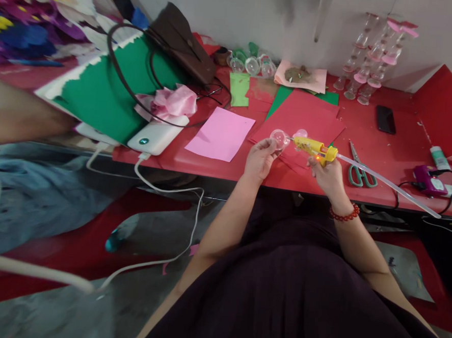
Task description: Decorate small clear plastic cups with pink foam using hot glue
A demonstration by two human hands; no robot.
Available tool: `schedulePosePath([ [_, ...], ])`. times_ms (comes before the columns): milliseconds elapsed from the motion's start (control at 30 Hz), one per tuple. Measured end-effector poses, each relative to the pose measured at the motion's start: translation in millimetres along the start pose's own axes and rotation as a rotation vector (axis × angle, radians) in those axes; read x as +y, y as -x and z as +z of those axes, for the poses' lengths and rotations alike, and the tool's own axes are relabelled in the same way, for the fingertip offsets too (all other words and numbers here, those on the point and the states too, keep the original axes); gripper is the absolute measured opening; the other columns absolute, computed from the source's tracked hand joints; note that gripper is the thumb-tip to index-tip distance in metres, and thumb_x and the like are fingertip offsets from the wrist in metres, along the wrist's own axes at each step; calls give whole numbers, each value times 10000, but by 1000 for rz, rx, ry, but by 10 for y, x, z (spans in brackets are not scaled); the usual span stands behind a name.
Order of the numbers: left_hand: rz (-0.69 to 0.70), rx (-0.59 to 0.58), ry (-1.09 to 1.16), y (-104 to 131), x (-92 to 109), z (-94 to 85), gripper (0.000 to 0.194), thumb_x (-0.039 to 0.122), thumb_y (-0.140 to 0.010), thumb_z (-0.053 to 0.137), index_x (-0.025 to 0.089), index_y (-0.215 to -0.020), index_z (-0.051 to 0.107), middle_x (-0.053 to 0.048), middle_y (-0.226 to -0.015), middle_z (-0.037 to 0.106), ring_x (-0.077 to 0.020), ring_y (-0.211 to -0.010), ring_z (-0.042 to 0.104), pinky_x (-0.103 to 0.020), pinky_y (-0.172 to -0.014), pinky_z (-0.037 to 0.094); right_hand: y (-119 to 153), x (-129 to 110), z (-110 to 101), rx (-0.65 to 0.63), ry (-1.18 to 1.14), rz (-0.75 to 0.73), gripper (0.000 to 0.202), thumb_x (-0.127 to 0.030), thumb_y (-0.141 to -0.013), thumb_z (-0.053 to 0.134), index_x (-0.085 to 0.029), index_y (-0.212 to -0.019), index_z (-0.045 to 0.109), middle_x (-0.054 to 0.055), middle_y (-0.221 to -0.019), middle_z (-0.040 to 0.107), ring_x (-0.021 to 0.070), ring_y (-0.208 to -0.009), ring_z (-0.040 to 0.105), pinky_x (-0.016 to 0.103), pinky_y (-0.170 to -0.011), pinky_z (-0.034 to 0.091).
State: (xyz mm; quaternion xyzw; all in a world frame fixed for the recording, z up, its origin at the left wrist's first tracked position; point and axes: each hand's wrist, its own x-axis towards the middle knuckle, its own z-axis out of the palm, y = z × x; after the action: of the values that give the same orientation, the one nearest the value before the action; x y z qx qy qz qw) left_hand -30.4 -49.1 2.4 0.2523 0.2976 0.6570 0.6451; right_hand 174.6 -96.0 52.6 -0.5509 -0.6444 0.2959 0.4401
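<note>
My left hand [260, 160] pinches a small clear plastic cup [279, 139] whose round opening shows. In my right hand [328, 176] is a yellow hot glue gun [313, 148], its nozzle pointing left at the cup's rim; whether it touches I cannot tell. A long clear glue stick [389, 185] sticks out of the gun's back, and a small orange light glows on its side. Just behind the gun lies a pink round piece [301, 134] on red paper sheets [302, 115]. Green-handled scissors [359, 172] rest right of my right hand.
A pink sheet [222, 134], a white power bank [157, 137] and a brown bag [184, 41] lie to the left. Strings of joined clear cups [370, 60] hang at the back right, near a phone [385, 119]. Another person's arm [22, 113] reaches in at far left.
</note>
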Motion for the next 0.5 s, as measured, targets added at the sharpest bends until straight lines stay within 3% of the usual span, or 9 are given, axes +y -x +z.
schedulePosePath([
  [300, -2, -22, 9, -4, 11, -16, 260, 188, -841, 857, 191, -668, 663, 3, -756, 679, -132, -824, 662, -362, -971, 522, -11, 37, -1, -3, 49, 20, 374, -493, -930, 708, -227, -692, 597, -46, -546, 481, 119, -516, 452, 295, -507, 362],
  [500, -5, -6, 6, 2, 14, -10, 256, 210, -823, 877, 197, -683, 663, 10, -751, 687, -122, -797, 655, -358, -971, 536, -7, 49, 6, 10, 74, -7, 401, -518, -935, 699, -229, -682, 584, -43, -542, 490, 120, -520, 454, 288, -497, 366],
])
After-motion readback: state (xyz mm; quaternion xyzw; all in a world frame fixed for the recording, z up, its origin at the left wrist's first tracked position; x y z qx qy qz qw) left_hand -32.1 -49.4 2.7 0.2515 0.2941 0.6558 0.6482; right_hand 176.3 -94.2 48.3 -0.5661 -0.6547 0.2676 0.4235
